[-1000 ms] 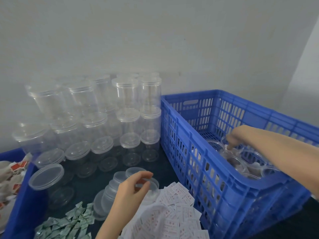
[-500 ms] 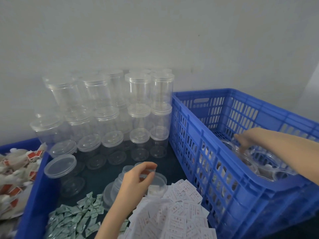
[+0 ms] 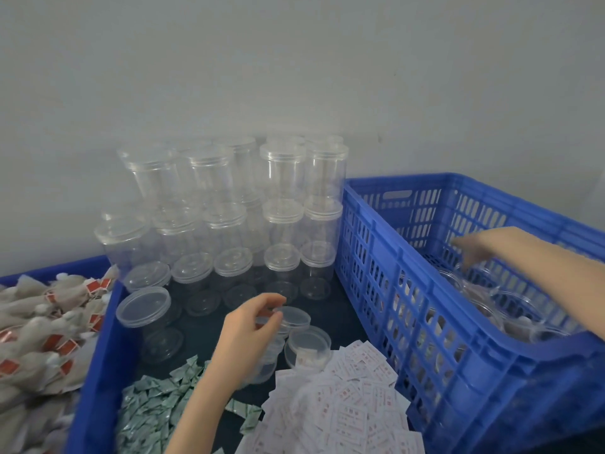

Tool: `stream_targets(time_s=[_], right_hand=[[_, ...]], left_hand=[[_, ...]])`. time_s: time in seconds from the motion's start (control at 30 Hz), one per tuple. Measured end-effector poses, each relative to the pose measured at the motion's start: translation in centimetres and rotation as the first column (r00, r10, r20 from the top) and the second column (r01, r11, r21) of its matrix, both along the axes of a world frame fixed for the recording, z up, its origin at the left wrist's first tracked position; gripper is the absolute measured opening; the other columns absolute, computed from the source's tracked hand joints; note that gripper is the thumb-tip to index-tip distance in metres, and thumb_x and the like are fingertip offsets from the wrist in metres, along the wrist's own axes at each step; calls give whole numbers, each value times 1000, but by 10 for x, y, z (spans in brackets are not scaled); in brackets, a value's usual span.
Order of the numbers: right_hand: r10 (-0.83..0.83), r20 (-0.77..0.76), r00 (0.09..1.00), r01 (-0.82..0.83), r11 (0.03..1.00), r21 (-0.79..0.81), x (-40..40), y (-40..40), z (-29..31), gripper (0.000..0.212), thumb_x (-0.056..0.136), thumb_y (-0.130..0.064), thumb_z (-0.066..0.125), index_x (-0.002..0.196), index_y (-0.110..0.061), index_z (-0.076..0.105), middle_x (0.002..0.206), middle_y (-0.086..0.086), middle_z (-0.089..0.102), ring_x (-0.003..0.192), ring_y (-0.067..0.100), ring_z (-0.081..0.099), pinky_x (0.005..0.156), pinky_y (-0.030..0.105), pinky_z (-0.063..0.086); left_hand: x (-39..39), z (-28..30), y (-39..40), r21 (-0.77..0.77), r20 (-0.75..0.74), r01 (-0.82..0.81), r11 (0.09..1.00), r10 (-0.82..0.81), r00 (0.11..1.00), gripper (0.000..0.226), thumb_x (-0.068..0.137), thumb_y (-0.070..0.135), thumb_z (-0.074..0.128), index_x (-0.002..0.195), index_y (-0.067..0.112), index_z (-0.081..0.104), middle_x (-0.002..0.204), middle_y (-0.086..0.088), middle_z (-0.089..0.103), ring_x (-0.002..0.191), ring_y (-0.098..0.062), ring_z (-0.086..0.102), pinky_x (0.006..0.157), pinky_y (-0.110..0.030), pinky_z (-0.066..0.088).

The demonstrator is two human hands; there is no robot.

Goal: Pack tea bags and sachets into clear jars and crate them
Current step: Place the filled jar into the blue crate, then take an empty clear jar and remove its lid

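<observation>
While reaching over the crate [image 3: 435, 326] rim, right hand [image 3: 474, 249] inside at far right, fingers loosely bent above the packed jars [image 3: 510, 306]; blurred, so cannot tell whether touching or gripping any jar. Left hand [image 3: 248, 326] at near centre, thumb and forefinger curled toward each other over a small lid [image 3: 294, 317]; seemingly pinching its left edge, though contact not plain. Just right of that lid, a 2nd lid [image 3: 307, 345], touching the white sachets [image 3: 343, 411]. White sachets heaped at near centre, against the crate's left wall. Green sachets [image 3: 154, 404] heaped left of the wrist, beside the white ones. Empty jars [image 3: 248, 204] stacked in about 3 tiers against the wall [image 3: 294, 60], far centre, all lidded and upright, just left of the crate. 1 lidded jar [image 3: 144, 306] standing apart at near left of the stack. Tea bags [image 3: 42, 329] with red tags piled in a blue bin [image 3: 95, 371] at far left. Dark tabletop under jars and sachets.
</observation>
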State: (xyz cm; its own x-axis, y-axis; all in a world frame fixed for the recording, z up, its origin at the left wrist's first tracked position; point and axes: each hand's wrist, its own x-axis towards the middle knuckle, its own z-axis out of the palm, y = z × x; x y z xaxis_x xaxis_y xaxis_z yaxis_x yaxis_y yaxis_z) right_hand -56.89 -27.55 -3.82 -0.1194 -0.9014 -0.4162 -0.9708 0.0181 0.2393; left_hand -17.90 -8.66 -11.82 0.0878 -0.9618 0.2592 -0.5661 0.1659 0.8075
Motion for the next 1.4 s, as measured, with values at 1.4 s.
stream_targets(time_s=[1.4], right_hand=[[691,420,589,-727,680,-99,295,179,-71,32,100,-26,48,129,-16,57,118,8,67,101,29,66,88,47,55]], left_hand=[[173,-21,-24,16,849,-630,776,323,419,72,87,64,50,133,8,48,139,-11,51,137,-31,34,115,-46,23]])
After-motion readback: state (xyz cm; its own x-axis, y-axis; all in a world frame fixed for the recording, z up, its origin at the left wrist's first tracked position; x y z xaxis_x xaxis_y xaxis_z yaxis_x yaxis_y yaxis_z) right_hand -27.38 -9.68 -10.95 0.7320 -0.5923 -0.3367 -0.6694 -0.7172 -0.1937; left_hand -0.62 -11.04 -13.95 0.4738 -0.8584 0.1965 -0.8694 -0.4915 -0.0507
